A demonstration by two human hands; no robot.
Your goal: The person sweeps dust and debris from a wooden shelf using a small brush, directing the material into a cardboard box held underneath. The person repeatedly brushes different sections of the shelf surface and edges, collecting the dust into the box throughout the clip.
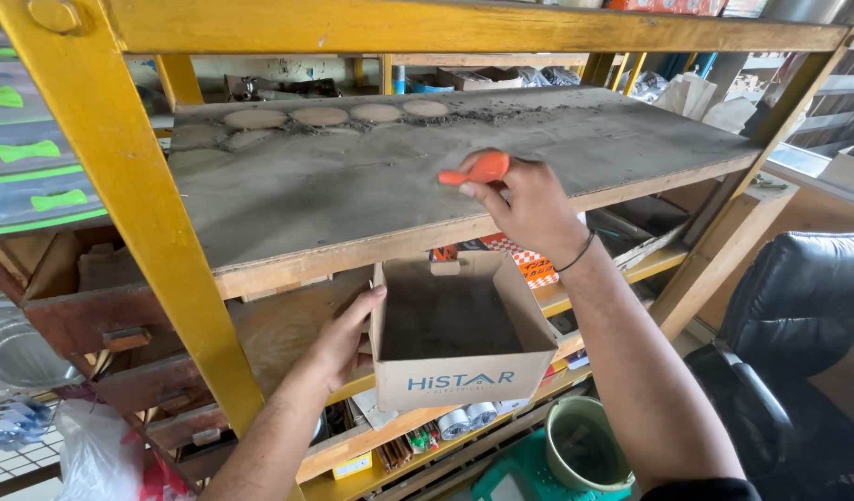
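My right hand (pixel 529 206) is closed on an orange-handled tool (pixel 475 171), likely a brush, held over the front part of a dusty grey wooden shelf board (pixel 353 176). My left hand (pixel 339 339) holds the left wall of an open brown cardboard box (pixel 459 339) just below the shelf's front edge. The box's inside is dark with dust. Round clean marks (pixel 320 116) show in the dust at the back of the board.
The shelf sits in a yellow metal rack (pixel 158 223). Plastic cases with green clips (pixel 28 153) are stacked at the left. A black chair (pixel 798 315) stands at the right, a green bucket (pixel 589 445) below. Clutter fills the lower shelves.
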